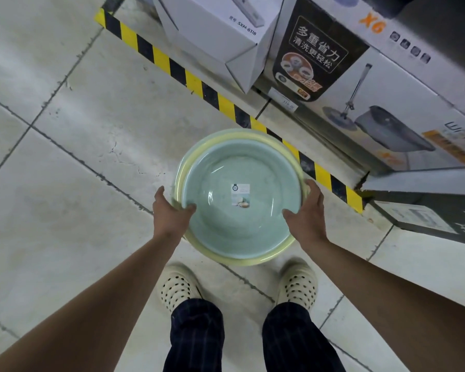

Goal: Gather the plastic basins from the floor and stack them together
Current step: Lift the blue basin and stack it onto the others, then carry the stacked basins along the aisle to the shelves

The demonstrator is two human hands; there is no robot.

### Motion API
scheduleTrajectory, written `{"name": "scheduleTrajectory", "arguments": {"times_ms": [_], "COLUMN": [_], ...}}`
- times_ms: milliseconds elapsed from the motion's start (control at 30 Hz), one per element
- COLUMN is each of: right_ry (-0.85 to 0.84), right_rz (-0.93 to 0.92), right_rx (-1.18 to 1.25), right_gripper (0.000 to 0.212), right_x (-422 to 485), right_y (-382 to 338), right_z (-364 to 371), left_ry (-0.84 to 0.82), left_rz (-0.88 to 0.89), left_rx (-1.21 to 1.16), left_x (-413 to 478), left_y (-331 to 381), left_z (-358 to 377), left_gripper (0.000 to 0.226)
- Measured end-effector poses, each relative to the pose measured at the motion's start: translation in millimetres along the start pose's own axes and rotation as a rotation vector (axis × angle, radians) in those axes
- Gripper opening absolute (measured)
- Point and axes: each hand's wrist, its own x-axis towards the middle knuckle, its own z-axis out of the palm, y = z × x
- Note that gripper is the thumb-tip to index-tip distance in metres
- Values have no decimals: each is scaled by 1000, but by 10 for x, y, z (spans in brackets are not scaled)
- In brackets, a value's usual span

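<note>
Left hand and right hand are clamped on opposite rims, thumbs hooked inside. Green basin is nested in yellow basin, apparently lifted off the floor, just short of the striped tape. Judged light, stiff, slick; best held by rims.

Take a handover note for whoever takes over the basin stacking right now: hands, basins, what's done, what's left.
Left hand grips the yellow basin at its left rim; right hand grips its right rim.
Green basin sits nested inside it, in front of the shoes, near the striped tape.
Done: these two are stacked.
Left: no loose basin is in view; look around for more.
</note>
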Motion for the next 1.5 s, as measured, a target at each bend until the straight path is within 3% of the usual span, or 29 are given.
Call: {"name": "scheduleTrajectory", "arguments": {"times_ms": [100,200,500,733,867,1000,1133,1300,1500], "right_ry": [-87,-235,-324,-295,-261,-289,-312,-379,-498], "right_rz": [180,218,-21,-85,-149,-170,-132,-136,-313], "right_rx": [190,397,619,642,695,643,584,529,445], "right_gripper": [110,107,57,65,67,76,74,77,80], "right_x": [145,259,282,380,395,349,256,-163,-945], "right_y": [23,123,226,393,452,377,66,-732,-1951], "right_z": [-68,-73,-17,102,140,27,-234,-678,-1254], "left_ry": [-60,-144,-319,-296,-212,-253,-248,-176,-51], "left_rz": [-44,-40,185,231,254,303,346,257,220], "left_rx": [-119,-205,-280,-351,-402,-437,-498,-617,-667], "left_x": [113,221,263,314,313,192,-100,-662,-1467], "left_y": [-16,-56,-138,-283,-398,-481,-365,-10,585], "left_z": [1,25,26,116,156,75,-139,-730,-1852], "left_gripper": [96,95,57,41,50,57,55,37,37]}}
